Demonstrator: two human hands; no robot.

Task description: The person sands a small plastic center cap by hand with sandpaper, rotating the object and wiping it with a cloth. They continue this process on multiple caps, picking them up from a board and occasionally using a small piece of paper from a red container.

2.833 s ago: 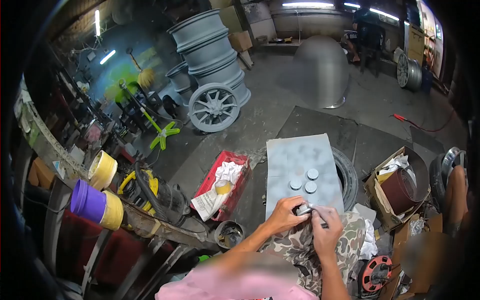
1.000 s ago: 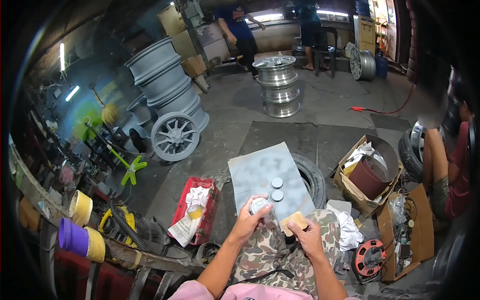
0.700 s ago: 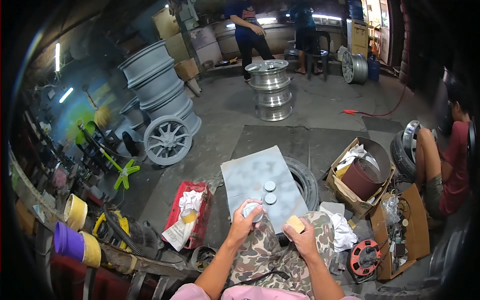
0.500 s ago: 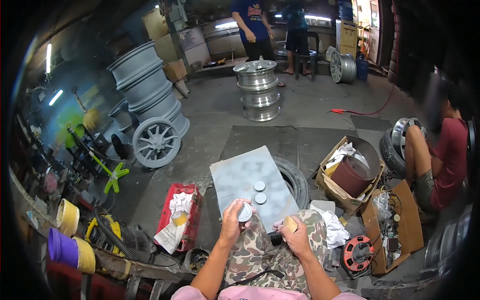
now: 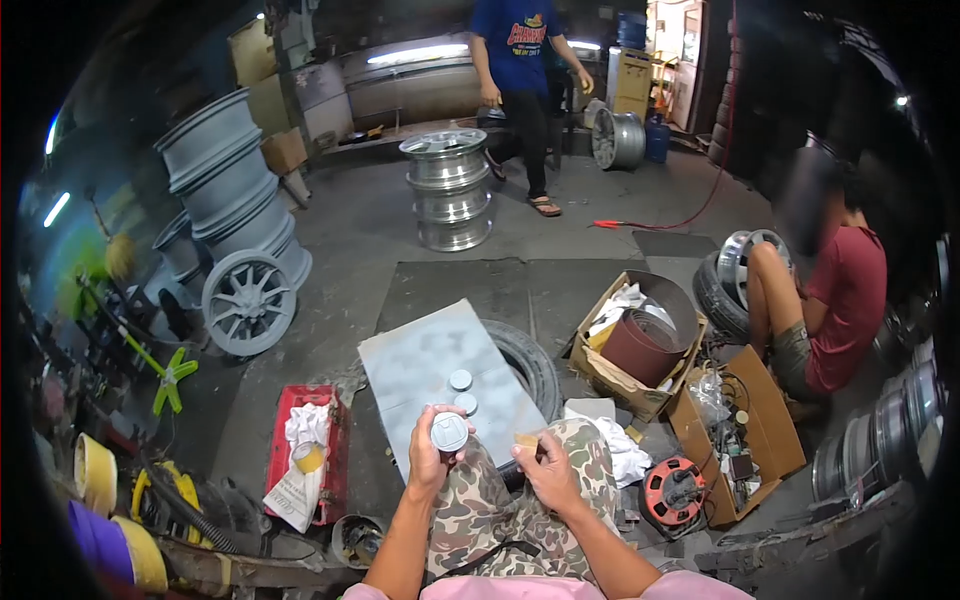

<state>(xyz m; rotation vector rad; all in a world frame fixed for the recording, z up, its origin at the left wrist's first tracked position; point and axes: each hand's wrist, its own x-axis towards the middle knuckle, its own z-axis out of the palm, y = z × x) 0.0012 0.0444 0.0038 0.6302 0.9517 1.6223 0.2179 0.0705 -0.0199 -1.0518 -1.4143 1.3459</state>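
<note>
My left hand [image 5: 429, 455] is closed around a round grey wheel center cap [image 5: 450, 432], its flat face turned up toward me. Between the thumb and fingers of my right hand [image 5: 549, 474] is a small tan piece of sandpaper [image 5: 526, 440], held apart from the cap above my camouflage-covered knee. Two more round grey caps, one farther back [image 5: 460, 380] and one nearer [image 5: 466, 403], lie on a grey-sprayed board [image 5: 420, 350]. The board rests on a tire [image 5: 530, 360] in front of my knees.
A red crate [image 5: 335, 460] with rags stands left. Rightward are a box with rolled abrasive [image 5: 640, 345], a box of parts [image 5: 785, 455] and a cord reel [image 5: 673, 495]. Stacked rims [image 5: 447, 190] stand ahead. One person [image 5: 525, 70] walks; another [image 5: 845, 300] sits right.
The view has swung right. My left hand has tipped the cap so its face shows more fully. The person in blue has stepped to the right behind the stacked rims.
</note>
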